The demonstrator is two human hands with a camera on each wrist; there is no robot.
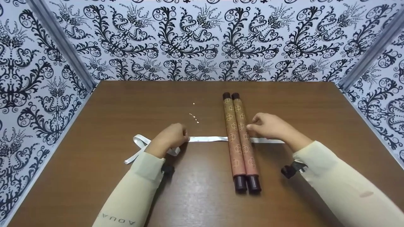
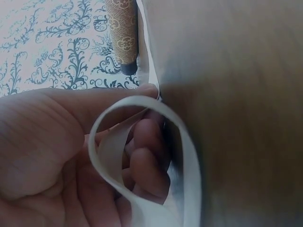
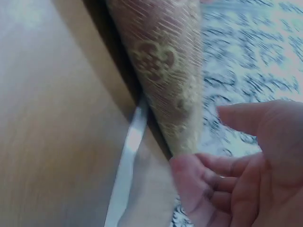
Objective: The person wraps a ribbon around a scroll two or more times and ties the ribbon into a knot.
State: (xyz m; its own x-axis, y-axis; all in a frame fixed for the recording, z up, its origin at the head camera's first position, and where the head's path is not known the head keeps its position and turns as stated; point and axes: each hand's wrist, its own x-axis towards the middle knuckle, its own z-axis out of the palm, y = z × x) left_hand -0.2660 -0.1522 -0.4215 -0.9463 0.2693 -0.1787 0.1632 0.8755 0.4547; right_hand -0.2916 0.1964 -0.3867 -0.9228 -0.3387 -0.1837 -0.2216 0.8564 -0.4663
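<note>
Two scroll-like rolls, the left roll (image 1: 233,142) and the right roll (image 1: 245,138), lie side by side on the table, covered in gold-patterned brocade with dark end caps. A white ribbon (image 1: 208,138) runs crosswise beneath them. My left hand (image 1: 170,137) pinches the ribbon between thumb and fingers, left of the rolls. From that pinch the slack ribbon (image 2: 191,165) hangs in a loop before the palm. Just right of the rolls is my right hand (image 1: 270,126), thumb and fingers apart and holding nothing. Its fingertips are close to the brocade roll (image 3: 158,61) in the right wrist view.
The brown wooden table (image 1: 195,183) has patterned wallpaper panels (image 1: 202,41) along its back and sides. Small light flecks (image 1: 195,119) lie left of the rolls. Each wrist wears a black camera mount, such as the right mount (image 1: 288,171).
</note>
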